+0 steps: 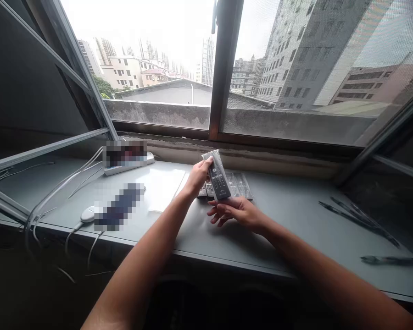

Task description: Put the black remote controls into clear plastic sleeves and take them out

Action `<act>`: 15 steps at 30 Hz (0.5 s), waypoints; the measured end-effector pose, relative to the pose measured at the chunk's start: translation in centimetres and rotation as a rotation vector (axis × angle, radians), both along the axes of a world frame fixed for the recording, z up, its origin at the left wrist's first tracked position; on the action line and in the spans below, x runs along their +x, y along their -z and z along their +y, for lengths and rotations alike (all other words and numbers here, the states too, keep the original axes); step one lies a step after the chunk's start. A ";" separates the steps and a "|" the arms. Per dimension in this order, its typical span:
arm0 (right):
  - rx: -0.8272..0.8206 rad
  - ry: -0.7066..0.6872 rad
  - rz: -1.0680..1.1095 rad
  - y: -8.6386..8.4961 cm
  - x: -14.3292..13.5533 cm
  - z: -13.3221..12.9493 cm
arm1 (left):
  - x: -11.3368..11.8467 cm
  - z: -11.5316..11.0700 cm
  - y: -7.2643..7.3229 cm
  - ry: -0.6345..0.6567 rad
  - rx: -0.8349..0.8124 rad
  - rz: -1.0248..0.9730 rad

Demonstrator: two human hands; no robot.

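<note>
A dark remote control (219,181) in a clear plastic bag is held up above the desk, tilted, with its button side facing me. My left hand (198,178) grips its upper end, thumb lying on the front. At the lower end, my right hand (239,212) has its thumb and forefinger at the bag's bottom edge, while its other fingers are loosely spread. Behind them, more remote controls lie side by side on the desk. Those in clear bags (242,185) show to the right, and darker ones (202,190) are partly hidden by my left hand.
White paper (165,188) lies left on the grey desk (289,211). Further left are a white power strip (129,168), a white mouse-like device (87,214), a blurred-out object and loose cables. Pens (387,260) lie right. A window and metal frames border the desk.
</note>
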State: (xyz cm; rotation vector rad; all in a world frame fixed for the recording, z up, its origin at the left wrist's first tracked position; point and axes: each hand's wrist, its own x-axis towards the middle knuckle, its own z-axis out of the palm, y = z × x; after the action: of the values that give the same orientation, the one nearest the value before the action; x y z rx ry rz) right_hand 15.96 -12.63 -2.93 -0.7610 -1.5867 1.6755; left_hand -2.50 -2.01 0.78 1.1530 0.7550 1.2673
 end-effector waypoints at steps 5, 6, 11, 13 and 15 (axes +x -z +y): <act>0.169 -0.047 -0.070 0.8 -0.3 0.2 | 0.1 -0.4 0.2 0.081 0.028 0.149; 0.202 -0.038 -0.089 0.8 -0.4 0.1 | 0.2 -0.6 0.2 0.096 0.034 0.159; 0.355 0.110 -0.146 0.4 -0.2 0.0 | 0.4 -0.9 0.5 0.302 -0.010 0.232; 0.422 0.149 -0.156 0.4 0.0 0.0 | 0.4 -1.1 0.4 0.392 -0.032 0.211; 0.497 0.215 -0.207 0.5 0.1 0.1 | 0.2 -1.5 0.0 0.461 -0.031 0.157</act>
State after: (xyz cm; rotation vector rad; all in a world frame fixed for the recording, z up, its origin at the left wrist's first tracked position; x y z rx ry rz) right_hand 16.08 -12.54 -3.40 -0.8222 -1.8858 1.0121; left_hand -2.29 -3.54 0.73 1.3206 0.5753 0.7853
